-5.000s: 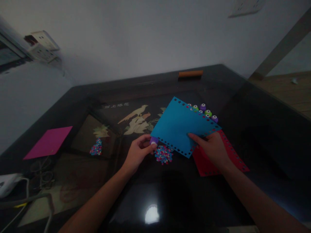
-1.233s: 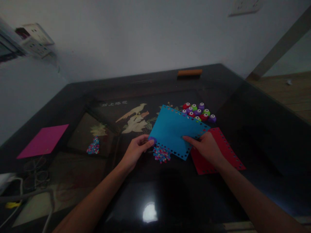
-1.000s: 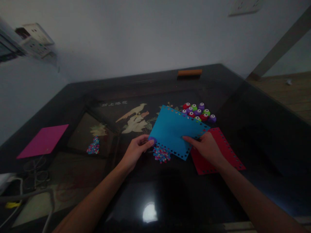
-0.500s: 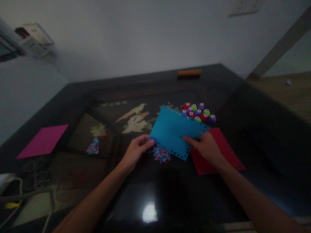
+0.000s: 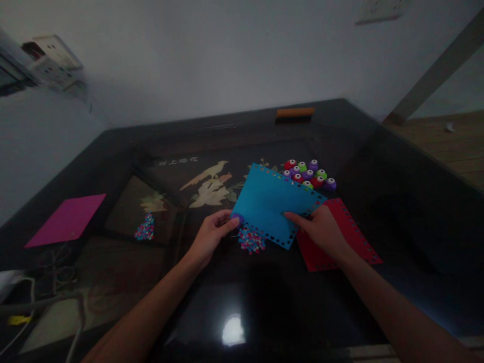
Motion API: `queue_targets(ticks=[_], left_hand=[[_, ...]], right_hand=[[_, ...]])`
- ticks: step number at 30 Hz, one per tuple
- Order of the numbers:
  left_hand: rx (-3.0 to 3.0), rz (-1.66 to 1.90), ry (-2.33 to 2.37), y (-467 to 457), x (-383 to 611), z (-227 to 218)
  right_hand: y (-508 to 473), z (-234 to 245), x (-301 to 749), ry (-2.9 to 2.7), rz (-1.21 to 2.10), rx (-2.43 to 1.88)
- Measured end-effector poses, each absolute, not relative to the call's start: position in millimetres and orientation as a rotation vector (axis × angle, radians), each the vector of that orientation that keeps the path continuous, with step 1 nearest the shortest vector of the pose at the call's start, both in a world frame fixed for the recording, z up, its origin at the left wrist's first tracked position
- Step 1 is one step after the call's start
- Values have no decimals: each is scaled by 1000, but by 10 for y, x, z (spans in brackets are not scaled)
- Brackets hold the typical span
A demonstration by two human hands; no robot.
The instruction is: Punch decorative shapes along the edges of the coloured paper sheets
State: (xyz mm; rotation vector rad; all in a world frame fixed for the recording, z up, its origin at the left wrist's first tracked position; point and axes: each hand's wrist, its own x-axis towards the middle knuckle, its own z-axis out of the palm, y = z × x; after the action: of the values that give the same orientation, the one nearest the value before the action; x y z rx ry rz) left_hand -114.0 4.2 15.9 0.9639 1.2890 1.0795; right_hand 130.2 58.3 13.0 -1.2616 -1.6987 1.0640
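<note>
A blue paper sheet [image 5: 274, 201] with punched holes along its edges is held above a dark glass table [image 5: 397, 201]. My right hand [image 5: 323, 229] pinches the sheet's right edge. At the sheet's lower left corner my left hand [image 5: 212, 234] is closed round a small purple craft punch [image 5: 237, 219]. Directly below that corner lies a pile of punched confetti [image 5: 251, 241]. A red sheet [image 5: 342, 237] with punched edges lies under my right hand.
Several small round punches [image 5: 309, 174] in red, green and purple cluster behind the blue sheet. A pink sheet [image 5: 66, 219] and a second confetti pile [image 5: 145, 228] lie to the left. An orange bar [image 5: 295, 112] rests at the far edge. Cables [image 5: 41, 302] lie at the near left.
Since five seconds ago the blue sheet has been lowered and shifted left, uncovering the cluster of punches. Over the last second both hands hold nearly still.
</note>
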Motion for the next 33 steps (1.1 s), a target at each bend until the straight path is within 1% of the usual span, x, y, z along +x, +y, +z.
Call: queue_targets(ticks=[25, 33], left_hand=[[949, 1090, 1256, 52, -1185, 27], [940, 1070, 1249, 54, -1186, 88]], right_hand=[[579, 146, 1298, -1688, 1107, -1268], [574, 143, 1304, -1654, 1151, -1292]])
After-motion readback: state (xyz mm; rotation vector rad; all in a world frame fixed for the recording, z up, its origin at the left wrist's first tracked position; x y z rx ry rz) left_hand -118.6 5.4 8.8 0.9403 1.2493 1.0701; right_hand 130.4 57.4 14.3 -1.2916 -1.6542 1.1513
